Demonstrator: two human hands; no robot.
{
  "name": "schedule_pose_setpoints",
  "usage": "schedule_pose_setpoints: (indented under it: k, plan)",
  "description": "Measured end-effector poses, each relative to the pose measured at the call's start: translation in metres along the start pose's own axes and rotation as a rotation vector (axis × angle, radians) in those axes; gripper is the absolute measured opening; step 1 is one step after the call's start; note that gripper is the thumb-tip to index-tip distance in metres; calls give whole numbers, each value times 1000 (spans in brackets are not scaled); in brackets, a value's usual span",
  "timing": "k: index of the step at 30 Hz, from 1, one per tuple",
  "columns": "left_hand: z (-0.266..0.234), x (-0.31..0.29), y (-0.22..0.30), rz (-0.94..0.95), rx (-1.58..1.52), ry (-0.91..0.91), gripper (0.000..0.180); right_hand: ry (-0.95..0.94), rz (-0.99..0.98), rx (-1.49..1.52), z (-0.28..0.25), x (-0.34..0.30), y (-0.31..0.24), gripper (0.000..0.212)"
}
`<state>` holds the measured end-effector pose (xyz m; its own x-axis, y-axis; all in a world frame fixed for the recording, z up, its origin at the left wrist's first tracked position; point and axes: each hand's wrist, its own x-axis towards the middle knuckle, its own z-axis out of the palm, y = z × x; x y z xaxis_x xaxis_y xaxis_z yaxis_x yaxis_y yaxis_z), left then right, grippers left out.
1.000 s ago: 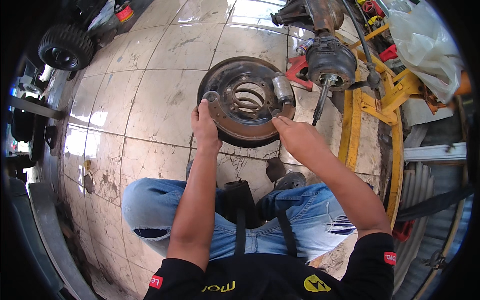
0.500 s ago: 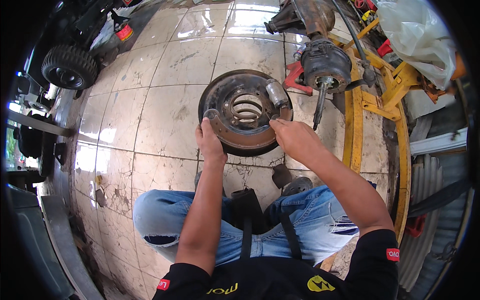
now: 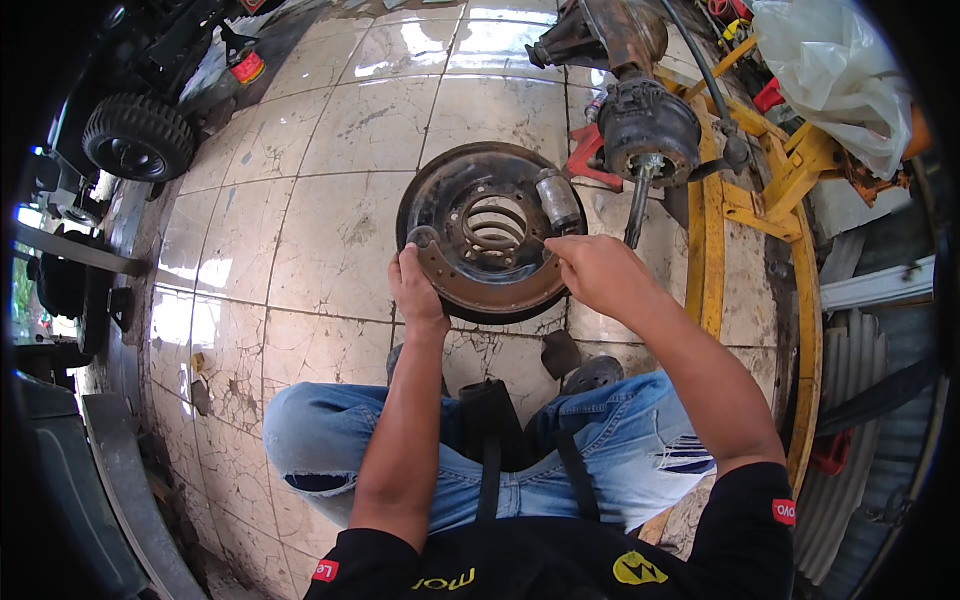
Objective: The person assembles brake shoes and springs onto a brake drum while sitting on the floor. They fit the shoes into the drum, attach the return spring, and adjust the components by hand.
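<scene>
A: State the position of the brake shoe point(image 3: 490, 292).

B: The brake shoe lay along the near side of the round plate point(image 3: 425, 180), its curve following the rim. The plate was in front of the person, over the tiled floor point(image 3: 340, 240); its support was hidden.

A: Describe the left grip.

B: The left hand point(image 3: 416, 290) was closed on the left end of the brake shoe. The thumb lay on the upper face; the other fingers were mostly hidden at the outer edge.

A: Describe the right grip.

B: The right hand point(image 3: 600, 270) was at the right end of the brake shoe, near the grey cylinder point(image 3: 557, 199). Thumb and forefinger were drawn close together. Whether they held the brake shoe or a small part could not be told.

A: Where was the cylinder?

B: It sat on the far right part of the plate. Curved bands point(image 3: 497, 211) showed through the plate's centre hole.

A: List the surroundings.

B: The axle point(image 3: 652, 125) was beyond the plate to the right, its shaft point(image 3: 639, 205) directed toward the person. A red stand point(image 3: 590, 160) was beside the axle. A yellow frame point(image 3: 706, 260) ran along the right side. A treaded wheel point(image 3: 138, 138) was at the far left. A dark scrap point(image 3: 561, 355) lay near the person's foot point(image 3: 592, 375).
</scene>
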<state>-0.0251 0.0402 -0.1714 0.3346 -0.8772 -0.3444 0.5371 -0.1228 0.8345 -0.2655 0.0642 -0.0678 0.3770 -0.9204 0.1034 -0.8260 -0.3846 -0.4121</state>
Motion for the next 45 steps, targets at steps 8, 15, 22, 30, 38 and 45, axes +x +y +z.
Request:
schedule_pose_setpoints:
  k: [8,15,22,30,38,45]
  plan:
    - [3,-3,-1,23,21,4,28,-64,136,33,-10,4,0,27]
    - [-5,5,-6,24,-2,-28,28,46,165,181,-17,10,-3,18]
    - [1,-4,0,60,-41,-24,40,106,169,264,-18,15,0,20]
    - [0,-9,5,46,-79,-32,48,70,221,350,-26,13,-4,20]
    - [-7,6,-5,34,-155,-65,42,137,220,363,-23,11,4,20]
    - [1,2,6,-40,-121,-77,38,265,193,432,-21,11,21,21]
